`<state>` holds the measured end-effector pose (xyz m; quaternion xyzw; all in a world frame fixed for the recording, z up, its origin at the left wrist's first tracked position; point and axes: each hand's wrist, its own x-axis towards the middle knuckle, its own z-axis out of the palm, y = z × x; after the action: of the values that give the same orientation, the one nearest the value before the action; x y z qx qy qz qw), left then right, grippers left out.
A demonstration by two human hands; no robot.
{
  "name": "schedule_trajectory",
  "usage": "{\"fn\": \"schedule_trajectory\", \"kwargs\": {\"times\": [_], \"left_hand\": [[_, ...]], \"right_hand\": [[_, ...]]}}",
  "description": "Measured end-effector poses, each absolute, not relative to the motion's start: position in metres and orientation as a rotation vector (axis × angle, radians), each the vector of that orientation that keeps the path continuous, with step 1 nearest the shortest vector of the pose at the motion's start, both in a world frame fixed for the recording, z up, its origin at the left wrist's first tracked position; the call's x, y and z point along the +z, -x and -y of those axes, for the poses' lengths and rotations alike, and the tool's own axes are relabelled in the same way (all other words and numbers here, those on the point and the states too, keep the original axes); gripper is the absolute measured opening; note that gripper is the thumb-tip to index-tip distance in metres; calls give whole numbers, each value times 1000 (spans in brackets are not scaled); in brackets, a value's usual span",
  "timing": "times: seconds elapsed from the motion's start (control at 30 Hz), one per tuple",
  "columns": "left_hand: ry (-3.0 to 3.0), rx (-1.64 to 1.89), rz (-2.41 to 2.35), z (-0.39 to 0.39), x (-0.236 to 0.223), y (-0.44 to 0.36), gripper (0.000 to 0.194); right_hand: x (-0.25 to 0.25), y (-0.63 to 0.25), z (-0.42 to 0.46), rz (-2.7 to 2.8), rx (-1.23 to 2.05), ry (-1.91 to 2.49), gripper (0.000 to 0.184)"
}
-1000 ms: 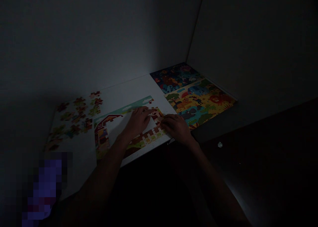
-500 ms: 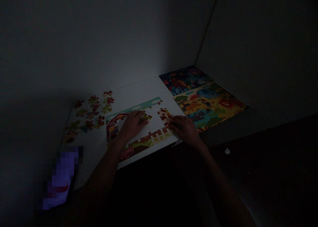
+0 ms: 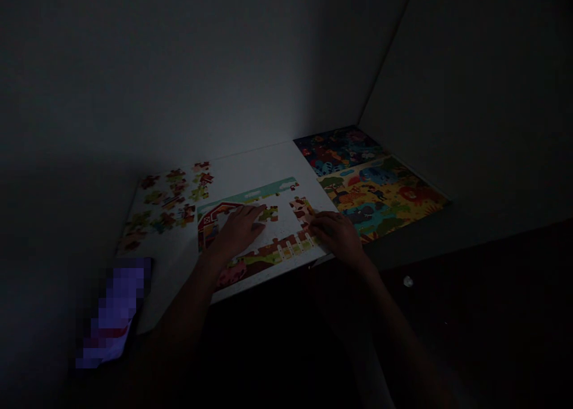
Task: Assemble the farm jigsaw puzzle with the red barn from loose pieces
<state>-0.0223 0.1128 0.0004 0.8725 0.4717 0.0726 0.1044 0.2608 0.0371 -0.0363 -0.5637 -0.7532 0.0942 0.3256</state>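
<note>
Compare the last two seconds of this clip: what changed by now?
The left hand slid left, away from the gap in the farm puzzle, uncovering a green piece. The right hand stayed at the puzzle's right side. The view drifted slightly. The loose pieces and animal picture stayed put.

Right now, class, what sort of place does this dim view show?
Probably a home desk corner: a white tabletop against a pale wall, a part-built farm jigsaw, and a colourful animal puzzle.
</note>
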Motion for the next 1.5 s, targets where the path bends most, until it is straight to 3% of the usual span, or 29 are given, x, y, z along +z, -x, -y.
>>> {"fn": "schedule_trajectory", "kwargs": {"times": [0.23,0.87,1.5], "left_hand": [[-2544,208,-1459,-123,-2,23,48],[-2516,171,-1395,-146,-3,23,32],[-2560,239,-1529,-176,4,-62,37]], "right_hand": [[-34,-261,-37,1971,292,1470,14],[-32,-260,-37,1949,304,1485,16],[-38,-259,-37,1955,259,1518,17]]}}
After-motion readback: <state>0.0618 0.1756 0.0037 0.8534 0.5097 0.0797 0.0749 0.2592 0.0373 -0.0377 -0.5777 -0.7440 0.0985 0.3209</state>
